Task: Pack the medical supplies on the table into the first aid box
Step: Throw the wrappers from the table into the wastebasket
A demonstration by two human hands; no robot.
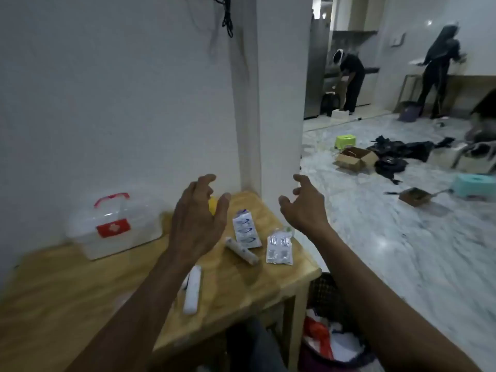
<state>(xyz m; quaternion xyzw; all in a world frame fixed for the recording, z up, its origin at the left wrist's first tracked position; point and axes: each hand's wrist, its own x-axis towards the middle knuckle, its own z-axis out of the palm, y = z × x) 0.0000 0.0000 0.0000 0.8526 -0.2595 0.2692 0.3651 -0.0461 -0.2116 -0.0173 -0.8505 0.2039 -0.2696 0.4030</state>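
Observation:
A clear first aid box [115, 232] with a red handle and a red cross label stands closed at the back left of the wooden table [67, 296]. On the table lie a white-and-blue strip of packets [246, 229], a rolled tube [241, 251], a silver blister pack [279, 249] and a long white stick [192, 289]. A yellow item [212, 205] shows behind my left hand. My left hand [198, 218] hovers above the table with fingers loosely spread and holds nothing. My right hand [303, 204] hangs near the table's right corner, also holding nothing.
A white wall and pillar stand right behind the table. A dark basket [330, 334] with rubbish sits on the floor to the table's right. Boxes, a green stool [345, 140] and dark clothes litter the marble floor. Two people work at the far back.

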